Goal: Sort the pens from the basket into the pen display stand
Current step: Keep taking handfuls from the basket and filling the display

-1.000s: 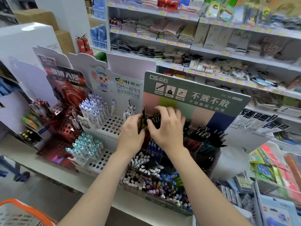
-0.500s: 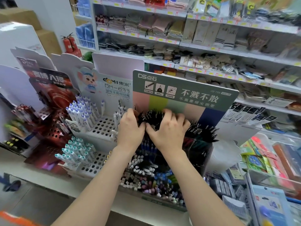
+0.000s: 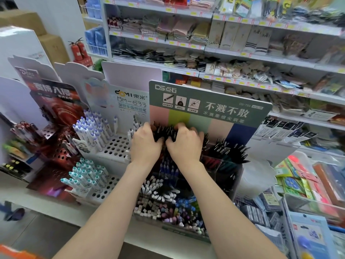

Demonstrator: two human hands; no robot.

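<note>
Head view. I am holding my left hand [image 3: 146,146] and right hand [image 3: 185,146] side by side, thumbs nearly meeting, with the fingers of both curling over the tops of a bunch of black pens [image 3: 166,130]. The bunch is standing in the top back row of the pen display stand [image 3: 211,107], directly below its green header board and in front of the pastel colour stripes. More black pens [image 3: 230,152] are fanning out of the same row just to the right of my right hand. Below my wrists, the stand's clear front compartments are holding blue pens [image 3: 169,168], white-capped pens [image 3: 158,190] and mixed pastel pens [image 3: 168,214]. To the left, a white stand [image 3: 117,146] with round holes is carrying blue-capped pens [image 3: 91,131] on its upper tier and teal-capped pens [image 3: 84,179] on its lower tier; a red stand [image 3: 56,116] is standing beyond it. All stands are resting on the counter [image 3: 16,191]. Shelves [image 3: 186,47] of folded socks are running behind the stands, and two fire extinguishers [image 3: 78,50] are standing at the far left. A blurred orange edge [image 3: 11,252] is showing in the lower left corner; I cannot tell what it is.
</note>
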